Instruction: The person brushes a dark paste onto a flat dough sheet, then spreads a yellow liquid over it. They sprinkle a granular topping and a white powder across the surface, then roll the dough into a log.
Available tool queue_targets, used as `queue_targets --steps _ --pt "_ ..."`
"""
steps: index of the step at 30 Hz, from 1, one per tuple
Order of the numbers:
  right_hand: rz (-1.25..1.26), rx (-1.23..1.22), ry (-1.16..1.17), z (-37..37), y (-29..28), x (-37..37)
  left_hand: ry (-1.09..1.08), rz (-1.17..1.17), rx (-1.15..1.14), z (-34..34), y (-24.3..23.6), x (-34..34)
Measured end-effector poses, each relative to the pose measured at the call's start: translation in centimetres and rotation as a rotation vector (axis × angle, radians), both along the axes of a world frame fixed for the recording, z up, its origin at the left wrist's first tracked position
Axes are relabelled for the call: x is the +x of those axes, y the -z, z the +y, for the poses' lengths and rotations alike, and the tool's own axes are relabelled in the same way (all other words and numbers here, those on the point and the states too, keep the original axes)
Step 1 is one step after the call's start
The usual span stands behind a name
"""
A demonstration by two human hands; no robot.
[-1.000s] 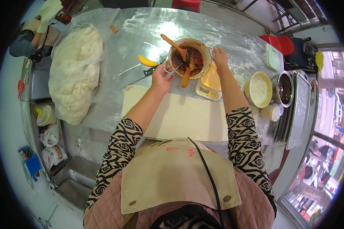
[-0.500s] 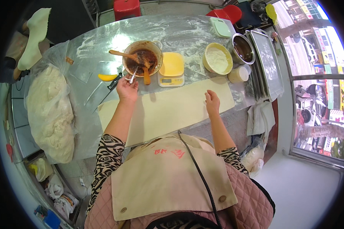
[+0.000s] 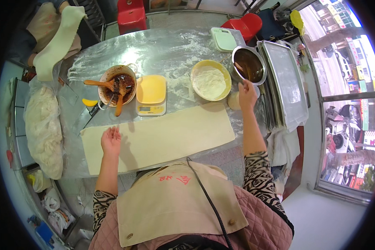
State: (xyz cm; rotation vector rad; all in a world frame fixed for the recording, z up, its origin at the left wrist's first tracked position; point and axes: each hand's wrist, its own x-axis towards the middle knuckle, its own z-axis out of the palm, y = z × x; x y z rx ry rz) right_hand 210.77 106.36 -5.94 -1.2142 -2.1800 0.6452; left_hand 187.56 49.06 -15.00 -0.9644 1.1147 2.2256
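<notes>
My left hand point(image 3: 111, 139) is open, palm partly up and fingers loosely bent, over the long rolled dough sheet point(image 3: 166, 133). My right hand point(image 3: 247, 95) has closed fingertips at the near rim of a steel bowl point(image 3: 253, 62) of dark liquid; what they hold is unclear. It partly covers a pale container point(image 3: 233, 101). A cream pot point(image 3: 105, 74) of dark sticky mixture, with wooden utensils point(image 3: 91, 82) in it, stands left of a yellow-topped scale point(image 3: 151, 89). A yellow bowl of flour point(image 3: 210, 81) sits left of my right hand.
At left lie bagged dough point(image 3: 43, 129), a knife point(image 3: 93, 113) and a yellow object point(image 3: 88, 102). A co-worker point(image 3: 41, 31) with a dough strip point(image 3: 60, 37) stands at upper left. Stacked trays point(image 3: 285, 83) line the right; a pale-green scale point(image 3: 223, 38) and red stools point(image 3: 131, 16) are farther back.
My left hand has let go of the pot and drawn back over the sheet. My right hand has left the pot and moved right to the steel bowl. The view has shifted.
</notes>
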Motion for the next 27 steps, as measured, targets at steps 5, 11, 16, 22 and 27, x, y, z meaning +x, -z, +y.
queue_targets --steps 5,11,16,22,27 --pt "-0.154 0.322 -0.167 8.8 -1.0 -5.3 0.292 -0.060 0.196 6.8 -4.8 13.1" --pt "-0.500 -0.001 -0.240 10.1 -3.2 -5.4 0.546 -0.099 0.037 13.8 -9.0 20.7" --pt "-0.292 -0.075 0.000 14.2 -3.5 -0.5 0.738 -0.024 -0.034 17.9 -11.5 19.2" --pt "-0.254 -0.003 0.327 20.5 2.2 4.1 0.834 0.100 0.213 25.1 -8.5 17.8" --pt "0.117 -0.736 0.182 24.0 3.9 4.8 0.934 0.210 0.259 31.8 -10.8 18.4"
